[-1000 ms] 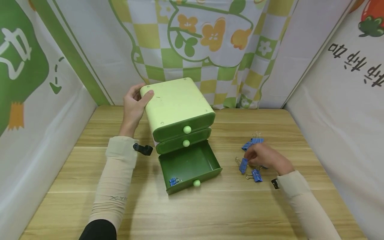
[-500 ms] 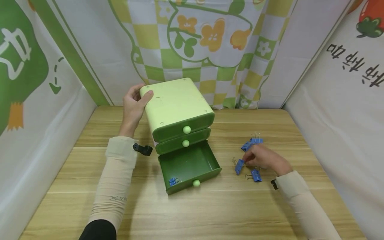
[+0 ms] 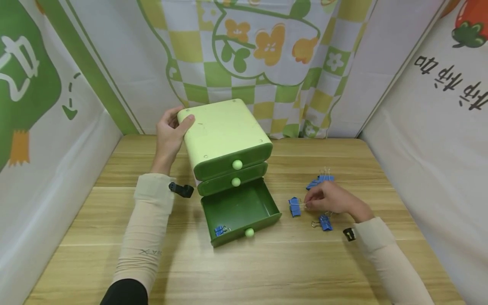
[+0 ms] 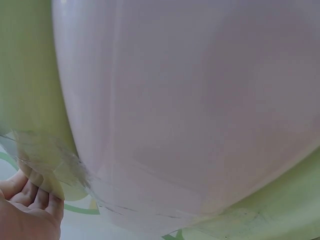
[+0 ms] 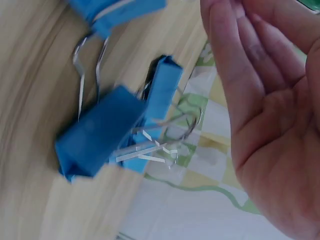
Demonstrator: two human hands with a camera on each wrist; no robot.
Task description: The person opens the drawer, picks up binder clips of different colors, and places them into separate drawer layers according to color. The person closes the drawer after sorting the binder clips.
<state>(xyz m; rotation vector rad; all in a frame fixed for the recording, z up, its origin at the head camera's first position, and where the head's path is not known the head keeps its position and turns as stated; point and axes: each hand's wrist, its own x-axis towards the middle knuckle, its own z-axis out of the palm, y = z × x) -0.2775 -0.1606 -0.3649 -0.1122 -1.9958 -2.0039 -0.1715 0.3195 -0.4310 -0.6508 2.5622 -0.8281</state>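
A light-green desktop drawer box [image 3: 225,131] with dark-green drawer fronts stands at an angle on the table. My left hand [image 3: 170,133] holds its back left corner, thumb on the top and fingers round the edge; in the left wrist view the fingers [image 4: 47,192] curl by the box's side. The bottom drawer [image 3: 244,207] is pulled out, with a small blue binder clip [image 3: 220,231] in its front left corner. Right of the drawer, my right hand [image 3: 331,198] pinches another blue binder clip [image 3: 294,207] by its wire handle. That clip is outside the right wrist view.
Several blue binder clips lie round my right hand: one clip [image 3: 325,223] in front of it, others [image 3: 321,181] behind. A patterned curtain [image 3: 267,76] hangs at the table's back edge, with white printed panels on both sides.
The binder clip in my right hand has shifted left and turned, so its wire handle now points toward the fingers. My left hand and the drawer box stay put.
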